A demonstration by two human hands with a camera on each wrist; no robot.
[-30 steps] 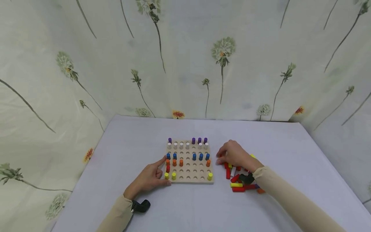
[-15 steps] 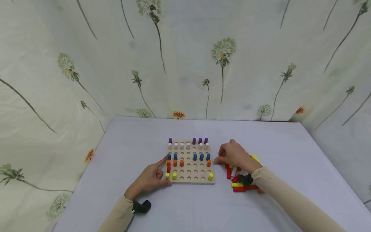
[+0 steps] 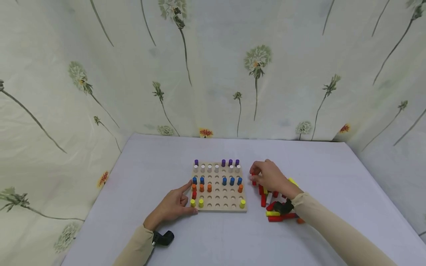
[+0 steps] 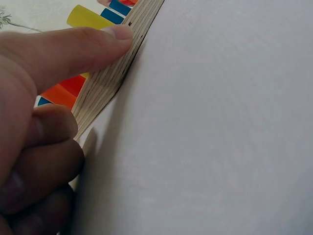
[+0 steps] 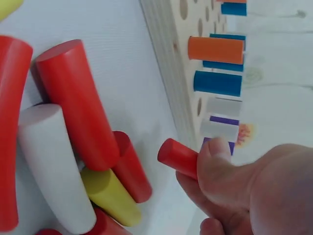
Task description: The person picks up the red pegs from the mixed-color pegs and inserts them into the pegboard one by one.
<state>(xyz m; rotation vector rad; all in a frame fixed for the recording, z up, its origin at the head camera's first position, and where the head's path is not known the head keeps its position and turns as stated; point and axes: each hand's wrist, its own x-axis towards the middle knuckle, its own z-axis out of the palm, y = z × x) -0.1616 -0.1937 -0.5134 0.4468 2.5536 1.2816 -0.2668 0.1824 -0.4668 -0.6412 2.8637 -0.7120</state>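
A wooden pegboard (image 3: 221,210) lies on the white table, with rows of purple, white, blue, orange, red and yellow pegs standing in some of its holes. My left hand (image 3: 171,205) rests at its near left corner. The straight index finger touches the left side, and the thumb (image 4: 110,46) presses the front edge; the other fingers are curled in. To the right of the board, my right hand (image 3: 270,175) pinches a red peg (image 5: 178,158) between thumb and fingers, above the table. In the head view that peg points downward from the fingertips.
Loose pegs lie in a pile under and beside the right wrist: red pegs (image 5: 78,103), a white peg (image 5: 56,166), a yellow peg (image 5: 111,193) and several others. An orange peg (image 3: 300,221) lies at the pile's near side. A flowered cloth (image 3: 213,74) hangs behind the table.
The right hand has drawn a red peg out at the pile's left edge and turned it, so more of it shows below the fingers. The left hand stays at the board's corner.
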